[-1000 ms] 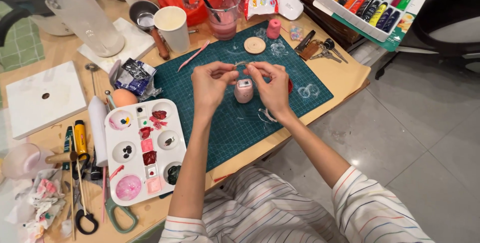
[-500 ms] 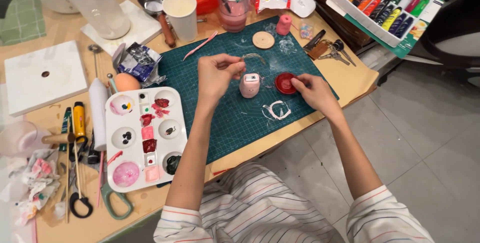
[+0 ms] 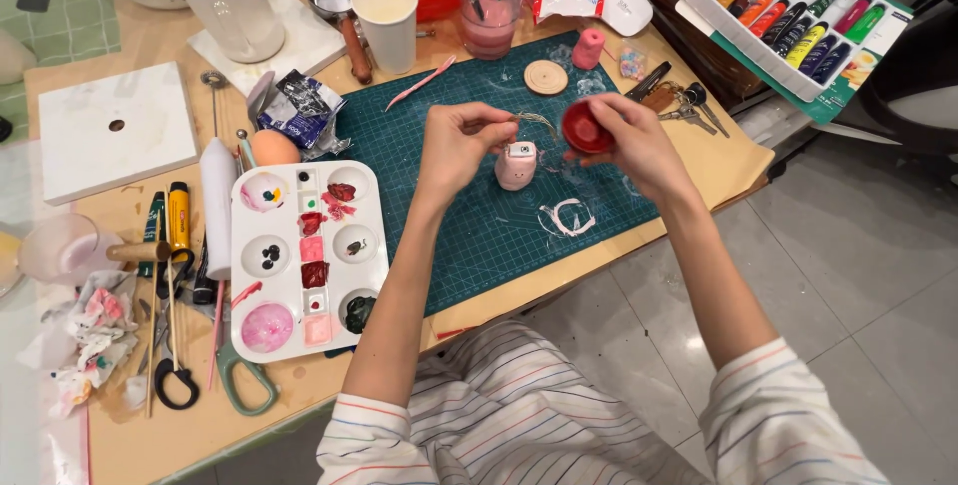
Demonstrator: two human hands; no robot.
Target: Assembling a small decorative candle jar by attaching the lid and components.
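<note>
My right hand holds a small red cup-shaped piece just above the green cutting mat. My left hand pinches a thin clear strip that arcs toward the red piece. A small pink figurine stands upright on the mat between and just below both hands. A curl of white tape lies on the mat near my right wrist.
A white paint palette with pink, red and black paint sits left of the mat. Scissors, markers and stained tissue lie further left. Behind the mat stand a paper cup, a glass of pink water and keys. A tray of paint tubes is at the back right.
My right hand reached to the red piece on the mat, picked it up and brought it close to my left hand. The figurine now stands free on the mat.
</note>
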